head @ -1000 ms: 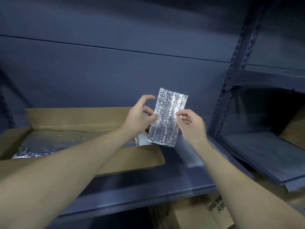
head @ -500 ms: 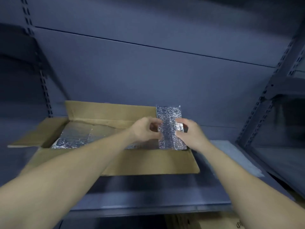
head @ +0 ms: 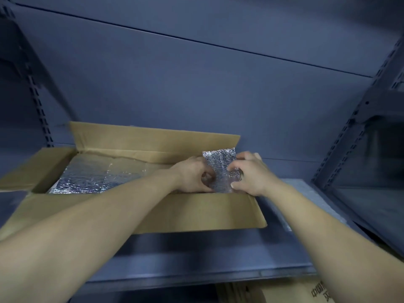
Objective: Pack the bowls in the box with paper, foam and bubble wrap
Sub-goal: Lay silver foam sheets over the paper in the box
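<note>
Silver foil sheet (head: 219, 159) was held upright in the air to the right of the cardboard box (head: 207, 212) 1 s ago and is now down inside the box's right end, with only its top part showing above the hands. Left hand (head: 192, 177) and right hand (head: 249, 173) dropped with it to the box's front-right corner. The left index finger, raised before, is now curled down.

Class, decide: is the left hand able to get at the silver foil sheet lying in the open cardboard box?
Probably yes: the silver foil sheet lies uncovered in the box beside the left hand, which must first release the small foil strip.
</note>
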`<action>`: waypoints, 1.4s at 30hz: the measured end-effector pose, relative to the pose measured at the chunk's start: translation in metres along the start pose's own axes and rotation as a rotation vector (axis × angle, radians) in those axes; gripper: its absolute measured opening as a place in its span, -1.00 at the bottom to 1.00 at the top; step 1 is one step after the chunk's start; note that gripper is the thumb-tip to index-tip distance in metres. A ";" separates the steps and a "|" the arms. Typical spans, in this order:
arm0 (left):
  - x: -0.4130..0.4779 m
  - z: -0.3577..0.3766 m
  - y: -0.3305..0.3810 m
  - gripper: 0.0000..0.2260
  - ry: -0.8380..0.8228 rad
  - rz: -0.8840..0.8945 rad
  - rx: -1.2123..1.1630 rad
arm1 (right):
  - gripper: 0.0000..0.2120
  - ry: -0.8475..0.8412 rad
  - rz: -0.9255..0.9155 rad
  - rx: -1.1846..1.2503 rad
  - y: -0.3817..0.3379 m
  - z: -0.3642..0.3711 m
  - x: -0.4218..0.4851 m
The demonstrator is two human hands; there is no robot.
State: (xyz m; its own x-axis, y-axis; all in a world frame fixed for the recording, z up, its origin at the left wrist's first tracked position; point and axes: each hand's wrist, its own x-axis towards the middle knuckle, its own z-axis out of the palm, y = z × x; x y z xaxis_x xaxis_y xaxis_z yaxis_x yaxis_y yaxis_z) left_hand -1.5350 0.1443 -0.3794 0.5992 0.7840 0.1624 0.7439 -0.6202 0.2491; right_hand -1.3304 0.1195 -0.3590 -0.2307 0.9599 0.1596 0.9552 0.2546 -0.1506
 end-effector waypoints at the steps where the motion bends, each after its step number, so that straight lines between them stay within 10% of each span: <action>1: 0.001 -0.001 -0.001 -0.66 0.008 -0.001 0.025 | -0.53 -0.008 -0.050 -0.003 0.000 -0.002 0.002; 9: 0.016 -0.012 -0.007 -0.18 -0.089 0.033 0.043 | -0.13 -0.334 -0.194 -0.267 0.000 -0.020 0.030; 42: 0.025 0.011 -0.012 -0.14 -0.324 -0.037 0.116 | 0.02 -0.633 -0.166 -0.402 -0.010 -0.009 0.065</action>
State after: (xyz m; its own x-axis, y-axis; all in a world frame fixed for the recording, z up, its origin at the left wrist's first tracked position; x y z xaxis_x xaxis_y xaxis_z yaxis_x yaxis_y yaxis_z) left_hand -1.5255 0.1706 -0.3884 0.6200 0.7680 -0.1607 0.7846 -0.6049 0.1364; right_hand -1.3532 0.1781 -0.3385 -0.3235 0.8280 -0.4580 0.8645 0.4554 0.2126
